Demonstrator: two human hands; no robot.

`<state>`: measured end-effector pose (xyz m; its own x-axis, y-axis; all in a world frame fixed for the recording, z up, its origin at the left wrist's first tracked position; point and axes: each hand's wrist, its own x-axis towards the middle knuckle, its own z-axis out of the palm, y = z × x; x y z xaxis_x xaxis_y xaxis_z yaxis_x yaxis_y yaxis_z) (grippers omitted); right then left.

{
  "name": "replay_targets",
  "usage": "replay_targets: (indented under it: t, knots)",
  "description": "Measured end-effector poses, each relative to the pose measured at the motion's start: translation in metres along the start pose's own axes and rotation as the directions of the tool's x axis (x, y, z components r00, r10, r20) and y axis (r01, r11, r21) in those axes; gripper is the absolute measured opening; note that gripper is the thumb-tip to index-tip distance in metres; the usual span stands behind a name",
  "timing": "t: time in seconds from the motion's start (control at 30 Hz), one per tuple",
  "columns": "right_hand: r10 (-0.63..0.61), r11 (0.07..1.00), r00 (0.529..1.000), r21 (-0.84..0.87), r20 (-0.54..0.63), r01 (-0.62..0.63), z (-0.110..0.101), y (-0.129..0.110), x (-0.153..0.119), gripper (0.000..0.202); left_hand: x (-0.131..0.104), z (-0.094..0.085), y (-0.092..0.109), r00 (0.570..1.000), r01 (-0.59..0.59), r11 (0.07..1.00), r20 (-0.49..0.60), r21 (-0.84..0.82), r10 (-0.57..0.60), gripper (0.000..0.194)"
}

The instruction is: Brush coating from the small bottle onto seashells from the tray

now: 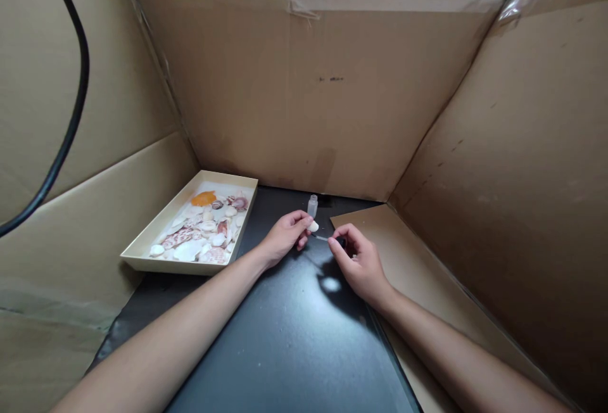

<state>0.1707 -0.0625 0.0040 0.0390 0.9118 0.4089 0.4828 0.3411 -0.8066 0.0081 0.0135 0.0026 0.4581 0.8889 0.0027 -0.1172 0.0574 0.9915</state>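
Observation:
Between the fingertips of my left hand (286, 237) is a small white seashell (314, 227). My right hand (361, 265) pinches a thin applicator brush (322, 237) by its dark cap, most of which the fingers cover. The brush's pale stem points left towards the shell; whether its tip touches the shell I cannot tell. Just behind the shell a small clear bottle (312, 207) stands upright with its mouth uncovered. Both hands hover over the dark tabletop (285, 330).
To the left sits a cream tray (175, 267) with several shells and an orange piece (204, 198). A flat cardboard sheet (380, 223) lies on the right. Cardboard walls (304, 102) enclose the back and sides. A black cable (83, 64) hangs at upper left.

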Motion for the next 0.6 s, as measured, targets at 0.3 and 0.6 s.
replay_targets:
  t: [0.3,0.6]
  knots:
    - [-0.004,1.000,1.000,0.000,0.005,0.004,0.0013,-0.0007,0.0002,0.014,-0.0005,-0.0010,-0.0001,1.000,0.020,0.998,0.004,-0.055,-0.019,0.032]
    - [0.003,1.000,1.000,-0.010,0.002,-0.003,0.0007,0.0005,0.0006,0.013,-0.0009,-0.0010,0.0006,1.000,0.029,0.997,0.004,-0.071,-0.029,0.031]
